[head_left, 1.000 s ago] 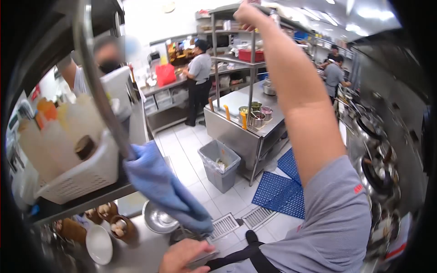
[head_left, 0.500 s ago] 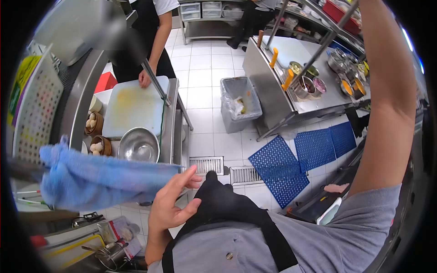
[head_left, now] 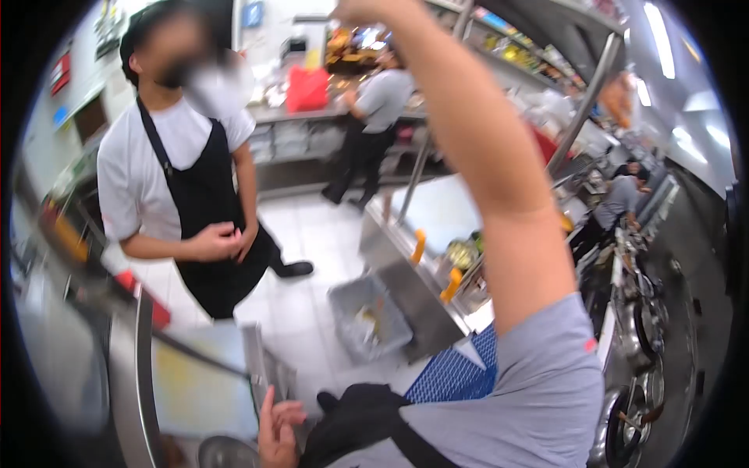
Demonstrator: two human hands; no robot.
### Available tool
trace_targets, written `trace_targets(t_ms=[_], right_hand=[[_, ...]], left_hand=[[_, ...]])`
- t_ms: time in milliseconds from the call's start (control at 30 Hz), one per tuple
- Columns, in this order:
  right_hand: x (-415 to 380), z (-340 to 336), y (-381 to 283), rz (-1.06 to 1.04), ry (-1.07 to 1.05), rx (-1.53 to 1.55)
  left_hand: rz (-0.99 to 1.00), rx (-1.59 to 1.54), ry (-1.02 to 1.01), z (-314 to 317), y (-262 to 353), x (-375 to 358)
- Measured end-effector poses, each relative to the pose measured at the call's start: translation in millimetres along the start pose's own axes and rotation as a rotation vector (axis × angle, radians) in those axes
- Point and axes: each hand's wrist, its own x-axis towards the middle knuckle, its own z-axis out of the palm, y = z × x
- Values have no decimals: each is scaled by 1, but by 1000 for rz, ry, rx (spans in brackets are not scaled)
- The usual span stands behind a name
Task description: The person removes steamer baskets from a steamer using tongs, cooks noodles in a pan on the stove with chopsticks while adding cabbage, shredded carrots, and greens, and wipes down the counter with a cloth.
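Observation:
My left hand [head_left: 278,431] is near the bottom edge, fingers apart and holding nothing, just right of a yellow-stained white cutting board [head_left: 204,374] and a metal bowl [head_left: 226,452]. My right arm stretches up across the view, and my right hand [head_left: 363,11] is cut off at the top edge; its fingers are blurred, and what it holds, if anything, does not show.
A co-worker in a black apron [head_left: 207,195] stands at left, hands together. Another person [head_left: 382,101] is at the back counter [head_left: 289,115]. A grey bin [head_left: 370,320], a steel counter [head_left: 413,288] and blue mats [head_left: 456,370] lie ahead. Pans [head_left: 640,335] are at right.
The view has tilted up and turned, showing more of the room. The blue cloth beside my left hand is out of view. The co-worker's hand has left the cutting board.

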Motion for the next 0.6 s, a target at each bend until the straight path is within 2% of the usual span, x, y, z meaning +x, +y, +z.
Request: trace_targets(t_ms=[67, 100, 167, 233, 267, 300, 367, 400, 500, 600], right_hand=[[6, 3, -9, 122, -42, 22], [34, 17, 4, 35, 66, -105], [53, 13, 10, 94, 177, -128], [76, 14, 36, 133, 237, -140], [101, 19, 56, 228, 311, -136], [126, 24, 75, 322, 386, -124], [143, 28, 105, 390, 503, -89], [149, 41, 114, 361, 570, -39], [127, 77, 87, 128, 868, 242], [74, 107, 37, -66, 1205, 782]], left_hand=[[-56, -304, -27, -5, -10, 26], [-35, -324, -49, -10, -12, 41], [-64, -256, -152, -16, -13, 74], [-65, -273, -165, -10, -14, 105], [-90, -282, -161, -7, -17, 121], [-135, -252, -269, -24, -57, 138], [65, -59, -139, -11, -51, 180], [-55, 3, -103, -8, -40, 199], [50, 249, -127, -8, 10, 239], [23, 348, 0, -13, 14, 244]])
